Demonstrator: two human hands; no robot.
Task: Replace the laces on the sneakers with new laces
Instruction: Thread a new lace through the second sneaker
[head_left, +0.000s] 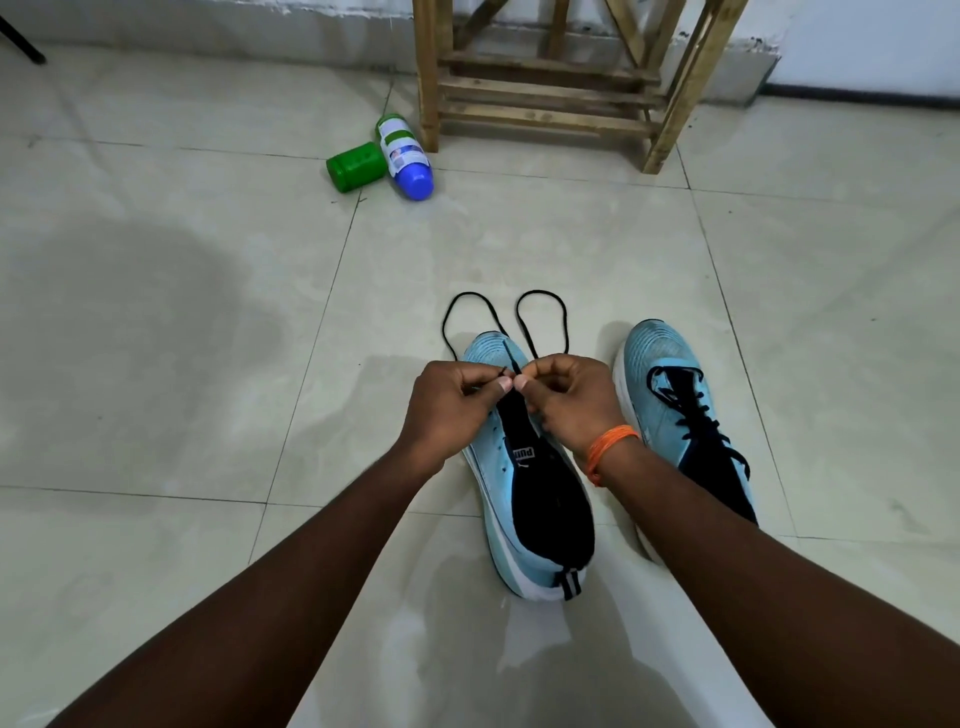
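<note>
A light blue sneaker (524, 525) with a black tongue stands on the floor in front of me, toe pointing away. A black lace (452, 317) runs in two loops over the tiles past its toe. My left hand (449, 410) and my right hand (569, 402) meet above the lower eyelets, each pinching a part of the lace between thumb and fingers. Which eyelets the lace passes through is hidden by my fingers. A second light blue sneaker (675, 410) stands to the right, laced with a dark lace.
A green jar (356, 167) and a white bottle with a blue cap (405, 156) lie on the tiled floor further away. A wooden stool frame (550, 93) stands behind them by the wall. An orange band circles my right wrist.
</note>
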